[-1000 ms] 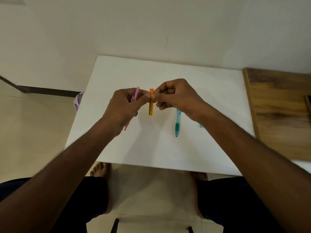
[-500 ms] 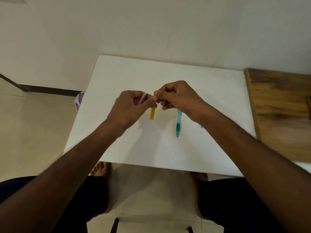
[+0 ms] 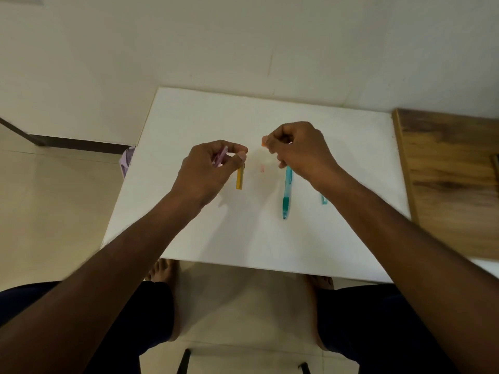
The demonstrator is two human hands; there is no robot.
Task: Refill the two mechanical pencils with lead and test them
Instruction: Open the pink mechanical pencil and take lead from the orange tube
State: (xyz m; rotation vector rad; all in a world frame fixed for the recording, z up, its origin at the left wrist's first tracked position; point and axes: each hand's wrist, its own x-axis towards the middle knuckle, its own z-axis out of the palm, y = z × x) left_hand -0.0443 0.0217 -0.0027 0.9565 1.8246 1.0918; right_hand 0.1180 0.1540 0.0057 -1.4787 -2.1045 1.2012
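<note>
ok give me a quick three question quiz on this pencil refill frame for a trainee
1. True or false: the teal pencil is lying on the white table, in nobody's grip.
2. Which hand grips both the pink pencil and the orange lead case?
A. left hand
B. right hand
C. neither
3. Fill in: the small orange piece pinched at the right hand's fingertips looks like the lead case's ____.

Key:
1. True. It lies flat, partly under the right hand.
2. A. The case hangs down from its thumb and forefinger.
3. Cap, most likely; it is too small to be sure.
</note>
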